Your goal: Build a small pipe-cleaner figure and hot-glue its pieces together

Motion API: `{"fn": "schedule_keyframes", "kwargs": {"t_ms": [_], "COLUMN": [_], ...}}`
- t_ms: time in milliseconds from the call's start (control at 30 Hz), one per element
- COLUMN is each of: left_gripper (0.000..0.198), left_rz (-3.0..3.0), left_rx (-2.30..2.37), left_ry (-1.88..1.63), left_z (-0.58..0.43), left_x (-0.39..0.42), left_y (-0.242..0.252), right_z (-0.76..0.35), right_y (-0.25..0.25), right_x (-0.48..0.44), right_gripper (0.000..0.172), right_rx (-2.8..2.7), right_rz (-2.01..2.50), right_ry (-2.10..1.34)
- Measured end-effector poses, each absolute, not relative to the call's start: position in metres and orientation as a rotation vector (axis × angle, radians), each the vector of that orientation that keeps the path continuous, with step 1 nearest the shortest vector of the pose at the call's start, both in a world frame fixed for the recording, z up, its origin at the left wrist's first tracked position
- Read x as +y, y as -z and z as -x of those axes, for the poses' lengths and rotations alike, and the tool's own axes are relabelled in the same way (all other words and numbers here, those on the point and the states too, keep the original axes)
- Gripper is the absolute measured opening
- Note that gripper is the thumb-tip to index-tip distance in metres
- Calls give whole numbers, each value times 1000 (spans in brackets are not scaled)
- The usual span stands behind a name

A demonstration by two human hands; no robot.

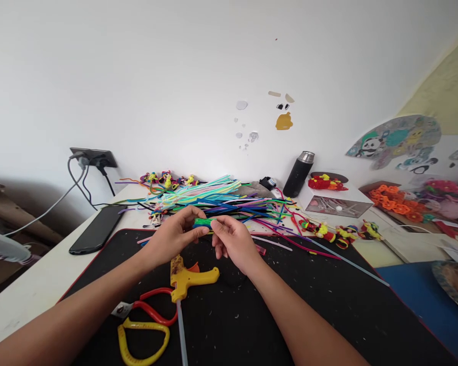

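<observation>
Both hands meet above the middle of the black mat (290, 305). Between them is a short, fuzzy green piece (203, 222) that looks like pipe cleaner. My left hand (177, 234) pinches its left end between thumb and fingers. At its right end, my right hand (232, 239) closes thumb against curled fingers. Just below my hands lies a yellow glue gun (189, 278) with a glue stick (181, 330) out of its back. Beside it are scissors (158, 317) with one red and one yellow handle loop.
Bundled pipe cleaners (213, 195) in many colours lie along the wall. A phone (95, 230) is at the left, a black flask (298, 175) at the back. Small pipe-cleaner figures (326, 231) sit right, near a white box (338, 203). Orange flowers (395, 202) fill the far right.
</observation>
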State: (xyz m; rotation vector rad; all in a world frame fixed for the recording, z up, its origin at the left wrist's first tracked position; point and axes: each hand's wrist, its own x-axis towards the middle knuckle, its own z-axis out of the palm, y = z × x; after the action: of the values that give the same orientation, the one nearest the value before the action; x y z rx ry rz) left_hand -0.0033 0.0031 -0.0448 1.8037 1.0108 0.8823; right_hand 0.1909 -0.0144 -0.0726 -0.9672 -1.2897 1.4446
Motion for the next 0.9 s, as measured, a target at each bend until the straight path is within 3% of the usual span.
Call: {"fn": "schedule_keyframes", "kwargs": {"t_ms": [367, 733, 900], "left_gripper": [38, 42, 44], "left_rz": [-1724, -1641, -1538], "left_rx": [967, 957, 932], "left_ry": [-880, -848, -840], "left_z": [3, 4, 1], "left_x": [7, 6, 9], "left_y": [56, 45, 51], "right_z": [-191, -190, -191], "right_y": [74, 75, 77], "right_x": [-18, -17, -16], "right_gripper": [39, 47, 40], "right_rx": [-1452, -1396, -1412], "right_rz": [1088, 1028, 1028], "right_ry": [-1234, -1283, -1277]}}
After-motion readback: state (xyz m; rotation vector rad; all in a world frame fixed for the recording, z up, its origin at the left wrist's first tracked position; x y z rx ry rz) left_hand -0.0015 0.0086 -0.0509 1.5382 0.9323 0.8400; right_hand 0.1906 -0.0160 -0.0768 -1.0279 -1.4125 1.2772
